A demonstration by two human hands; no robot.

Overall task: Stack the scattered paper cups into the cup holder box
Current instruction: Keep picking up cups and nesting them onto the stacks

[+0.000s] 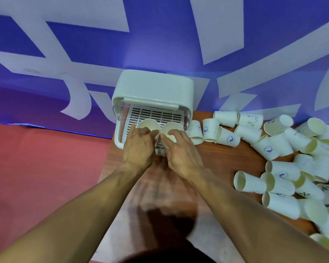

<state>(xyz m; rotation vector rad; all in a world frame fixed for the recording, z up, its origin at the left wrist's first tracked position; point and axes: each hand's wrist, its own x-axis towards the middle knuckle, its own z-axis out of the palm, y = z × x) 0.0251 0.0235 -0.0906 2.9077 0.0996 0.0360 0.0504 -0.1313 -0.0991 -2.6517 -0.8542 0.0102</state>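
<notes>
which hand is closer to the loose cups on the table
Right. The right hand holds the right cup in the box, just beside the loose cups. The left hand holds the left cup, farther away, with the right hand between it and them.

Left hand (pixel 139 147) hides left cup (pixel 148 123) below rim; right hand (pixel 180 150) likewise right cup (pixel 172 128). Box (pixel 154 86) front wall covered. Pile (pixel 283 169) cut by right edge. Cup print illegible. Dark bottom foreground blurred.

One head-worn wide-angle camera looks steeply down, close above the cup holder box (pixel 154 88) and table (pixel 226 154).
</notes>
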